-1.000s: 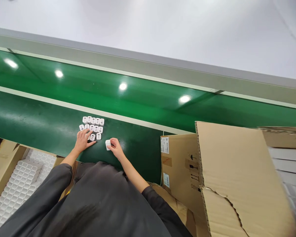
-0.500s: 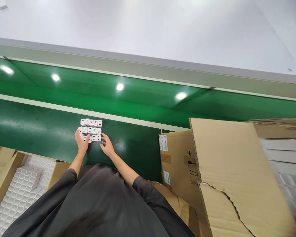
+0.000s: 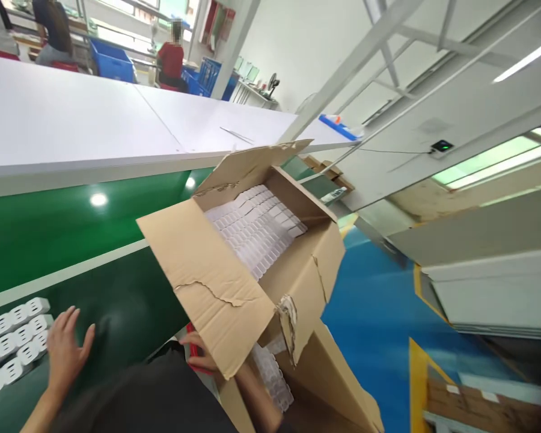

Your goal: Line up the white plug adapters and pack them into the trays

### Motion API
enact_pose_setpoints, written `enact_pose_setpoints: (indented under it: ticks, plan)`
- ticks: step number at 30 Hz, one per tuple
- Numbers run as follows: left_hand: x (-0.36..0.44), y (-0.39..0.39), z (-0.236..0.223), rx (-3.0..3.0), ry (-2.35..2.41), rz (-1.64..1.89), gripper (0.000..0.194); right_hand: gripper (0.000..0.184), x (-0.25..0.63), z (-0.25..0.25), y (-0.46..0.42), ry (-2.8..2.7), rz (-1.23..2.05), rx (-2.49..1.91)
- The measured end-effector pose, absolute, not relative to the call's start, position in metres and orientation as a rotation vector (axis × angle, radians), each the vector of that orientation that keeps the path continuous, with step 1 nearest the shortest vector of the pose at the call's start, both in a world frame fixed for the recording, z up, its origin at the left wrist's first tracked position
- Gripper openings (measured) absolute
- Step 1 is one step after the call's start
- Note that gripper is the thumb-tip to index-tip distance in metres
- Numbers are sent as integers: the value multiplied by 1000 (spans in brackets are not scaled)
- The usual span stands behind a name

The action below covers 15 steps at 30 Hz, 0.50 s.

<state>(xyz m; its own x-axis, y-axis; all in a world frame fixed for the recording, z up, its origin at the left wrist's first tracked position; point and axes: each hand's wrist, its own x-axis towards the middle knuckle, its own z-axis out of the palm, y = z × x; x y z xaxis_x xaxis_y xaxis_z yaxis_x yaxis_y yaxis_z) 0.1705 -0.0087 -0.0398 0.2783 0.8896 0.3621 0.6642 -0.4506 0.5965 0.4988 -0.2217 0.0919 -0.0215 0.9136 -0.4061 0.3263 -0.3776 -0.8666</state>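
My left hand lies flat on the dark green conveyor belt with its fingers spread, touching the right edge of a tight block of several small white plug adapters. My right hand is low at my waist, mostly hidden under the flap of a big open cardboard box. It rests against something red, and I cannot see its grip. The box stands to my right and holds white moulded trays.
A white worktable runs along the far side of the belt. Another white tray sits lower among more cardboard. To the right are a blue floor with yellow lines and a metal frame. People sit at benches far behind.
My view has swung right toward the box. My right hand left the adapters and dropped under the box flap. My left hand stays beside the adapter block.
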Motion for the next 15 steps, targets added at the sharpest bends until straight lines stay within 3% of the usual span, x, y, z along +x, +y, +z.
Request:
enact_pose_setpoints:
  ticks: [5, 8, 11, 15]
  plan:
    - [274, -30, -73, 2391, 1184, 787, 53, 49, 573, 252, -308, -1533, 1638, -1651]
    - [298, -43, -100, 2497, 1165, 631, 50, 51, 619, 313, -311, -1598, 1225, -1842]
    - [300, -49, -118, 2635, 1121, 560, 50, 55, 683, 329, -261, -1535, 685, -2176]
    - [294, -48, -126, 2712, 1112, 554, 52, 72, 778, 305, -153, -1396, 484, -2547]
